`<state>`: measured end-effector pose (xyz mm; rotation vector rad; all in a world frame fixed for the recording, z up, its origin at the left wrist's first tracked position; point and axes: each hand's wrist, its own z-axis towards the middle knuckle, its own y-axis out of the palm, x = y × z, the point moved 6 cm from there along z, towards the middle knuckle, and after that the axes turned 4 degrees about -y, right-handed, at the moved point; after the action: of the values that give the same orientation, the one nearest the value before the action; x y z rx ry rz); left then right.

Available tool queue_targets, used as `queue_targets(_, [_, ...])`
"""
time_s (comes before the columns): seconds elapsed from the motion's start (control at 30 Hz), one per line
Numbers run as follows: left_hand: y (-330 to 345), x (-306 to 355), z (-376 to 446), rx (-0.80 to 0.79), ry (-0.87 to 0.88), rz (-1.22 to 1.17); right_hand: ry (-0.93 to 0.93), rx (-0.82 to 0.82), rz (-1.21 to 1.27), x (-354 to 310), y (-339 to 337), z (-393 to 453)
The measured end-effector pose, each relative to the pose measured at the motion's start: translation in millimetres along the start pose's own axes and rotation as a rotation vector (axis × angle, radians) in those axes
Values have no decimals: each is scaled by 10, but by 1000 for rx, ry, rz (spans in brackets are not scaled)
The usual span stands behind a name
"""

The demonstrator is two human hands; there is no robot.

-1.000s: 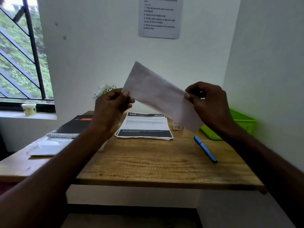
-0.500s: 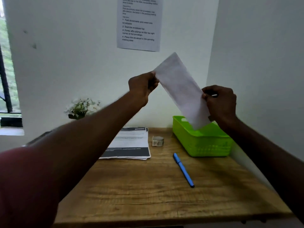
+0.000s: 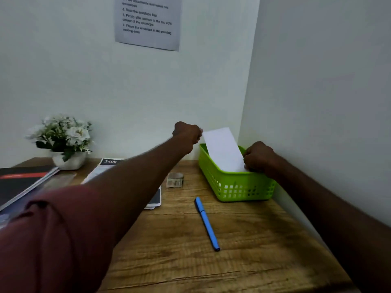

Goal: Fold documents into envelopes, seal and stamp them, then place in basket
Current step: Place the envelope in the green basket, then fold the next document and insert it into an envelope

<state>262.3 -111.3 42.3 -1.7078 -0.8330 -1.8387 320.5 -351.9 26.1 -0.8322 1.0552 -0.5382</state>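
Note:
A white envelope [image 3: 223, 150] slants down into the green basket [image 3: 237, 188] at the table's back right corner, its near end inside the basket. My left hand [image 3: 187, 133] pinches the envelope's upper far corner above the basket's left rim. My right hand [image 3: 259, 158] pinches its lower near edge, just inside the basket by the right wall. A stack of printed documents [image 3: 110, 166] lies on the table, mostly hidden by my left arm. A small roll of stamps [image 3: 175, 180] stands left of the basket.
A blue pen [image 3: 207, 224] lies on the wooden table [image 3: 243, 261] in front of the basket. A potted white flower [image 3: 63, 140] stands at the back left, with a dark notebook [image 3: 19, 182] beside it. Walls close the back and right side; an instruction sheet [image 3: 148, 20] hangs above.
Both hands have carried the envelope right and down, from held up in the air to its near end inside the green basket. The view has swung right and closer.

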Motion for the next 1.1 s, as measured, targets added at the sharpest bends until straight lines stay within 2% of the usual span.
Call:
queue_targets(0.13, [13,-273,-6,44,38,189,-24,-100,-178,-54,87,61])
queue_targets(0.27, [10,-352,-273,7,227,363,-18,-169,-269,-120,76,71])
queue_targets(0.37, [28,-384,-395,-43,313,403,-40,-227,-350,-181,99,24])
queue_targets(0.5, [-44,-380,-470,-35,354,414,-45,-276,-314,-197,154,7])
queue_targets(0.57, [-149,-321,-511,0,402,444,-38,-198,-249,-206,127,-15])
queue_targets(0.7, [-527,-133,-639,52,516,522,-160,290,-220,-537,-101,-284])
queue_targets(0.77, [-826,-84,-722,66,563,558,-258,366,-89,-837,-86,-505])
queue_targets(0.93, [-1677,-92,-760,120,636,783,-457,169,67,-1550,493,-911])
queue_targets(1.03, [-2181,-152,-735,199,680,941,-505,38,104,-1874,890,-1026])
queue_targets(1.1, [-2471,-238,-689,225,657,961,-497,-45,91,-2030,1164,-1030])
